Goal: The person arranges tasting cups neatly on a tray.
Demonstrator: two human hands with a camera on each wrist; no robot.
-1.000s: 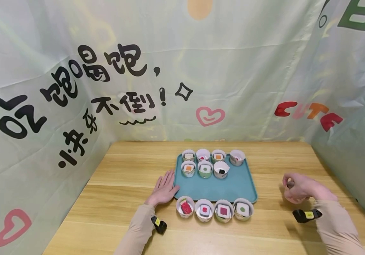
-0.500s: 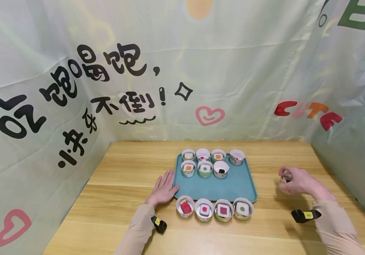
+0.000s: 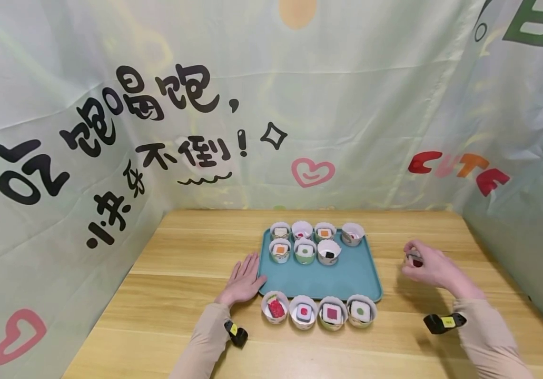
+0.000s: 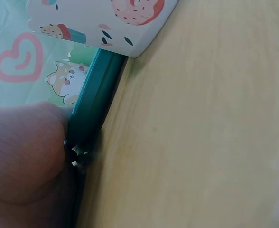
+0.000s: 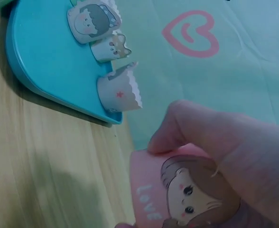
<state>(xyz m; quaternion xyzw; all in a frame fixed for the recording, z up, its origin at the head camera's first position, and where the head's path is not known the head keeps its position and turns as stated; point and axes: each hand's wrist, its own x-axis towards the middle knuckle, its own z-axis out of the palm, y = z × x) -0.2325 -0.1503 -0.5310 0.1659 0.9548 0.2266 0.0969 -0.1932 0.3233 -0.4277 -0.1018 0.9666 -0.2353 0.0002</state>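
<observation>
One left hand [image 3: 243,282] rested flat, gripping nothing, against the turquoise rectangular tray [image 3: 318,280] bearing seven patterned paper cups [image 3: 305,258]. Well right of it, the right hand [image 3: 431,267] pinched a pink cartoon-printed paper cup [image 5: 182,190] aloft, nearer the tray than a second earlier: apparently mid-carry.

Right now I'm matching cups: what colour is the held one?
The cup is pink with a cartoon face, clearest from the right wrist.
</observation>
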